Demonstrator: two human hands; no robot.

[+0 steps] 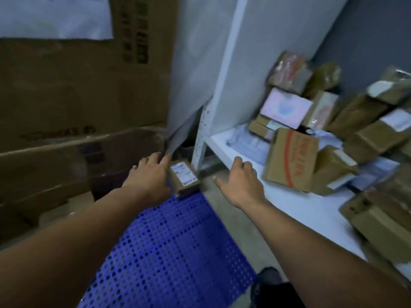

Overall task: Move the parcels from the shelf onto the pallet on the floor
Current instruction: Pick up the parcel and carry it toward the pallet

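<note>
Though on pallet (pixel 169 252), parcel (pixel 184 177) between hands (pixel 148 177) (pixel 241 185)

Large stacked cardboard cartons (pixel 77 96) occupy the left side, the concrete floor (pixel 229 218) the centre, and a dark grey wall (pixel 367 30) the upper right.

Pallet (pixel 169 252) cut off at bottom edge; parcel label (pixel 184 173) too blurred to read.
</note>
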